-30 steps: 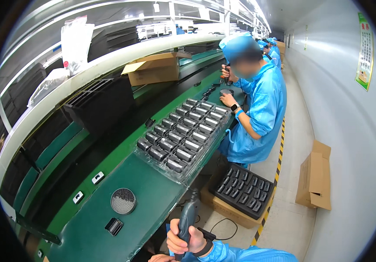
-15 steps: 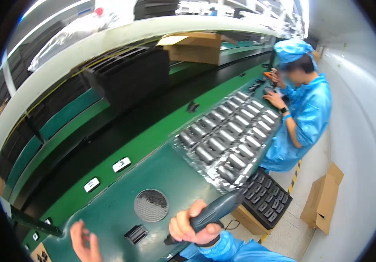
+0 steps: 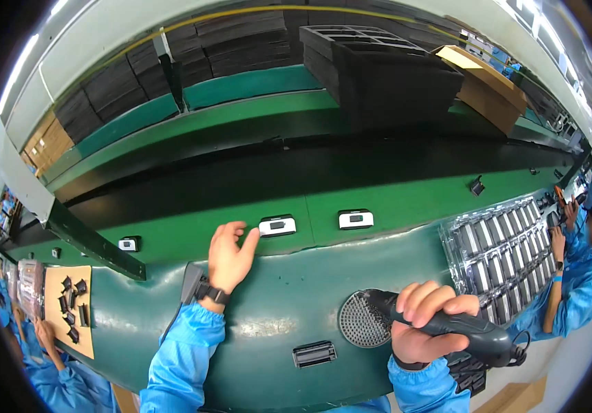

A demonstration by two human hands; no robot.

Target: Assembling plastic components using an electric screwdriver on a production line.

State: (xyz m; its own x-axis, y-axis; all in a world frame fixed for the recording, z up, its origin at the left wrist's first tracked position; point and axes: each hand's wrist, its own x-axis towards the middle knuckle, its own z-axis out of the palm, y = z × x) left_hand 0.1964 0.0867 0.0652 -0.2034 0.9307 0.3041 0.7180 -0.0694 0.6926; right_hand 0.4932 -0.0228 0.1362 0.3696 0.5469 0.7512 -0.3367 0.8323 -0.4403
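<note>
My right hand (image 3: 426, 320) is wrapped around a dark grey electric screwdriver (image 3: 478, 337) with a cord at its rear end. The tool's front end points left, over a round dimpled dish (image 3: 364, 334). My left hand (image 3: 230, 255) is open, fingers apart, at the edge of the green belt. Just right of its fingertips lies a small white-and-black device (image 3: 278, 226), seemingly not gripped. A second such device (image 3: 356, 219) sits farther right on the belt. Between my forearms, a black slotted part (image 3: 314, 354) lies on the green table (image 3: 261, 372).
A clear plastic tray (image 3: 461, 255) of silver-and-black parts stands at right, beside a co-worker (image 3: 578, 275). At left, another person's hand (image 3: 45, 336) touches a cardboard sheet (image 3: 86, 344) with black pieces. A post (image 3: 96, 241) rises nearby. Black trays (image 3: 392, 82) are stacked behind the belt.
The view has swung left. My left hand has moved forward to beside a white-and-black device on the belt. My right hand has brought the screwdriver's front end over the round dish.
</note>
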